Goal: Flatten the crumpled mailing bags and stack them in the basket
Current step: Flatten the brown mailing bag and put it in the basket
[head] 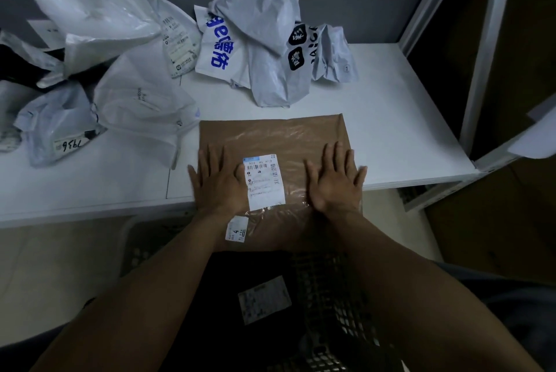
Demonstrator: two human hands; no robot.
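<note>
Brown mailing bag (270, 136) under both hands, left hand (218, 183), right hand (335, 183), fingers (329, 155) flat (spread)

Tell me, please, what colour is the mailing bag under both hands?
Brown, with a white shipping label; the mailing bag shows best in the head view.

Left hand (217, 183), right hand (336, 180) flat, fingers spread.

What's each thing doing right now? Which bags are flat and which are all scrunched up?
Brown bag: flat on the table, near end hanging over the edge.
Left hand: open, pressing the brown bag.
Right hand: open, pressing it too.
White bags: crumpled, at the back.
Basket: under the table edge, dark bag inside.
</note>
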